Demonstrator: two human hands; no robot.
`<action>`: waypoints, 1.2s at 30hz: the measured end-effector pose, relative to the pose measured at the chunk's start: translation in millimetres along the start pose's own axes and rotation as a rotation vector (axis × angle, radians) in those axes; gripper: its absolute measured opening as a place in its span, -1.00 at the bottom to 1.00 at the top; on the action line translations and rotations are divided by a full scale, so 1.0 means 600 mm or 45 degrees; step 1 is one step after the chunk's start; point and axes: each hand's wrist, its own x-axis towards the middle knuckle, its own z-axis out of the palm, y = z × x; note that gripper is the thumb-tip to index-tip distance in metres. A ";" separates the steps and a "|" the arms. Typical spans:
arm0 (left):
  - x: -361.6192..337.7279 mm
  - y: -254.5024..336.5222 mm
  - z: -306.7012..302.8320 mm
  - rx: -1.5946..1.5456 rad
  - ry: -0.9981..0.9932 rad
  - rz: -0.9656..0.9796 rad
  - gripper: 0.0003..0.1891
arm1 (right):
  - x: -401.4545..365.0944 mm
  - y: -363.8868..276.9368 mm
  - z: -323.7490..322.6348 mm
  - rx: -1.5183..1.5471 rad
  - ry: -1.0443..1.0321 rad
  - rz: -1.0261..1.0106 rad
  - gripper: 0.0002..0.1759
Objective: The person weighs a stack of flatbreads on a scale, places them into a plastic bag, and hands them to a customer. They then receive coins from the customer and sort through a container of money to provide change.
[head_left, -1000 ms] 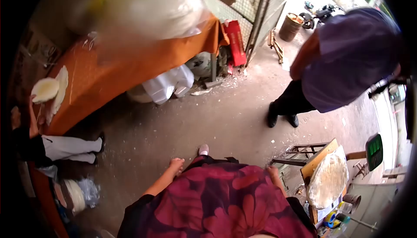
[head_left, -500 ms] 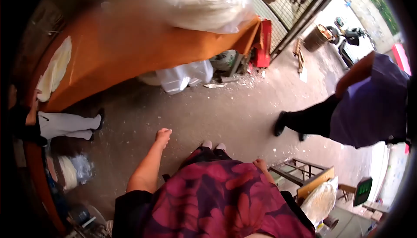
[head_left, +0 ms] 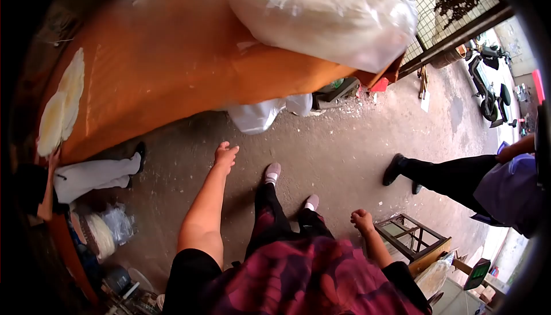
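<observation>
My left hand hangs over the bare floor with its fingers partly spread and nothing in them. It is nearest to a table with an orange cover. On that table's far side lies a large clear plastic bag full of something pale. Low to my right, my right hand is curled closed, and no object shows in it. Beside it stands a dark frame with crossbars, close but apart from my fingers.
At the left, a person in light trousers touches a pale, flat sheet on the table. Another person in dark trousers walks at the right. White bags sit under the table edge. A green-lit display stands lower right.
I have stepped forward, nearer the table and the large bag. My left hand has risen and its fingers have loosened; my right hand has swung out from my side. The person at right has moved farther right.
</observation>
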 end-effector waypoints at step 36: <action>-0.148 0.118 0.053 -0.255 -0.684 0.098 -0.78 | -0.057 -0.441 0.307 -0.890 0.267 -1.307 -0.91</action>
